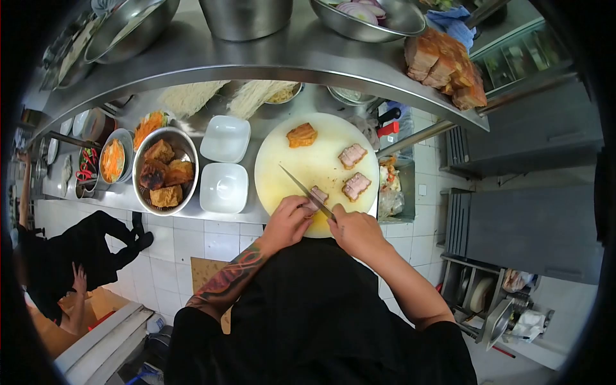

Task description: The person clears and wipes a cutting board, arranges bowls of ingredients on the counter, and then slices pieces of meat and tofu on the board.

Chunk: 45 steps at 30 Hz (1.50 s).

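Note:
On the round white cutting board [277, 165], my left hand [288, 221] has its fingers curled against a piece of roasted pork belly [319, 194] close to the near edge. My right hand [354, 228] grips a knife [300, 183] by its handle. The blade points up and left across the board, lying over the pork beside my left fingertips. Two cut pork slabs [356, 186] with pale layered meat rest at the board's right side. A browned chunk of pork [301, 135] sits near the far edge.
Left of the board stand two white square bowls [223, 187] and a steel colander [140, 197] with browned chunks. A steel shelf [269, 74] spans above, bearing a large pork slab [443, 67]. Another person [83, 250] is at far left. A bin [404, 199] adjoins the right.

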Each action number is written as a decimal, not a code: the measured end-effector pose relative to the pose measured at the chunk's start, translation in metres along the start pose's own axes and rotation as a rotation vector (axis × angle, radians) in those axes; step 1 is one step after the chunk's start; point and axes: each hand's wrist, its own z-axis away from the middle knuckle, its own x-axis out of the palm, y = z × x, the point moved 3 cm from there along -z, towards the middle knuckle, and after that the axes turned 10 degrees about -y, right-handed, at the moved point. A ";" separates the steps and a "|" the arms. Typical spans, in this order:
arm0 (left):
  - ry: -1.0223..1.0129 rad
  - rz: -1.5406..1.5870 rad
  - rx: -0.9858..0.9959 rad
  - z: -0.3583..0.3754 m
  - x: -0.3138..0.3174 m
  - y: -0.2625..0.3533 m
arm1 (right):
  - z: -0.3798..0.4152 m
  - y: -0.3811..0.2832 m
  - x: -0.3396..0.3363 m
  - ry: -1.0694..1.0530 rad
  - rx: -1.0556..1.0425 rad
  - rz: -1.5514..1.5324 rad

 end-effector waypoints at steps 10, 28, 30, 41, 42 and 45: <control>0.015 0.002 0.028 0.012 0.002 -0.008 | 0.063 -0.002 -0.001 -0.204 0.073 0.077; -0.456 -0.165 0.067 -0.051 -0.038 0.017 | 0.074 0.069 -0.004 0.119 0.152 -0.419; -0.614 -0.161 0.085 -0.069 -0.024 -0.004 | 0.084 0.093 0.006 0.130 0.286 -0.571; -0.334 -0.277 0.105 -0.145 -0.053 -0.041 | 0.100 0.093 0.026 0.226 0.255 -0.627; -0.284 -0.265 -0.015 -0.149 -0.052 -0.055 | 0.095 0.090 0.030 0.208 0.233 -0.605; -0.201 -0.321 -0.148 -0.139 -0.042 -0.102 | 0.084 0.074 0.029 0.139 0.201 -0.563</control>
